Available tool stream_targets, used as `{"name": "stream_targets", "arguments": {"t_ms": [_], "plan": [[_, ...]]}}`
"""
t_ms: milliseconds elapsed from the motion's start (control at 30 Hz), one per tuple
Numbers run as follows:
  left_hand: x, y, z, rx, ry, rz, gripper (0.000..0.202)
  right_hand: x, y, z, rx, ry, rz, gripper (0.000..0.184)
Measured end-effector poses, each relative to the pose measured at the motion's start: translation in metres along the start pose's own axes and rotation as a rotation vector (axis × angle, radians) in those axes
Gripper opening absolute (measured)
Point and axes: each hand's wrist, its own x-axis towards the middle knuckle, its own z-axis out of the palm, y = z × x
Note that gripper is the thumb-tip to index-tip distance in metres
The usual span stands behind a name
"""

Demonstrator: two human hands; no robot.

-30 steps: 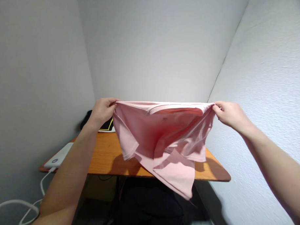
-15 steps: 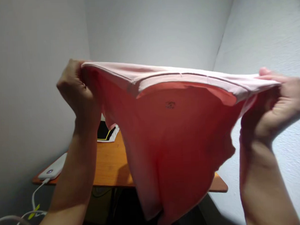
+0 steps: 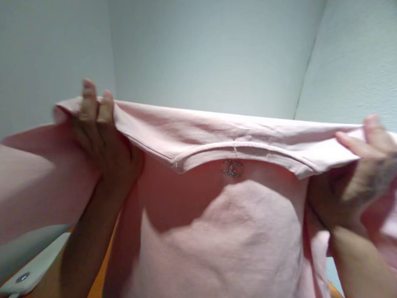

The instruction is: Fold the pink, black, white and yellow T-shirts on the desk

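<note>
A pale pink T-shirt hangs spread in front of me and fills the lower view. Its ribbed collar runs across the middle, with a small sparkly interlocked-C logo just below it. My left hand pinches the shoulder area of the shirt at the left, fingertips showing above the fabric. At the right, my right hand grips the opposite shoulder, its fingers curled over the edge. One sleeve spreads out to the left, behind my left forearm. The shirt hides most of the table.
A white power bank with a cable lies at the lower left on the orange wooden table. Pale walls meet in a corner behind the shirt and rise on both sides.
The shirt has come closer to the camera and spreads wider, now lit pale pink with its front flat. Both hands have moved apart, and the table is mostly covered.
</note>
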Motion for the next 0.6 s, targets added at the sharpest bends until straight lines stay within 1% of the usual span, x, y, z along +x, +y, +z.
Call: {"name": "stream_targets", "arguments": {"t_ms": [33,67,100,133,200,233,267,300,333,367,433,500,533,600], "plan": [[-0.008,-0.006,0.025,0.048,-0.028,0.039,0.054,-0.006,0.018,0.024,-0.013,-0.018,-0.055,0.046],[-0.019,-0.013,0.052,0.081,-0.087,0.065,0.058,-0.015,0.036,0.052,-0.019,-0.058,-0.105,0.045],[-0.032,-0.021,0.081,0.093,-0.179,0.062,0.061,-0.028,0.055,0.082,-0.018,-0.124,-0.127,0.045],[-0.048,-0.029,0.11,0.087,-0.298,0.036,0.064,-0.043,0.073,0.113,-0.024,-0.254,-0.127,0.046],[-0.089,-0.048,0.163,0.11,-0.597,-0.002,0.065,-0.083,0.104,0.169,-0.057,-0.535,-0.063,0.054],[-0.113,-0.058,0.183,0.148,-0.766,-0.022,0.064,-0.108,0.116,0.191,-0.076,-0.678,-0.022,0.06],[-0.138,-0.068,0.199,0.155,-0.864,-0.022,0.062,-0.135,0.125,0.208,-0.1,-0.814,0.024,0.066],[-0.163,-0.078,0.209,0.164,-0.942,-0.024,0.061,-0.163,0.132,0.219,-0.122,-0.958,0.059,0.068],[-0.188,-0.089,0.215,0.175,-1.008,-0.026,0.06,-0.192,0.136,0.225,-0.149,-1.094,0.093,0.069],[-0.21,-0.1,0.216,0.191,-1.06,-0.035,0.059,-0.22,0.138,0.227,-0.161,-1.224,0.107,0.068],[-0.245,-0.123,0.211,0.247,-1.15,-0.073,0.056,-0.27,0.14,0.219,-0.181,-1.41,0.128,0.068],[-0.269,-0.149,0.201,0.326,-1.222,-0.139,0.054,-0.308,0.14,0.205,-0.219,-1.512,0.171,0.072],[-0.278,-0.162,0.196,0.37,-1.254,-0.181,0.054,-0.323,0.14,0.198,-0.246,-1.541,0.199,0.074],[-0.29,-0.186,0.186,0.453,-1.318,-0.271,0.056,-0.342,0.141,0.186,-0.287,-1.561,0.233,0.077]]}}
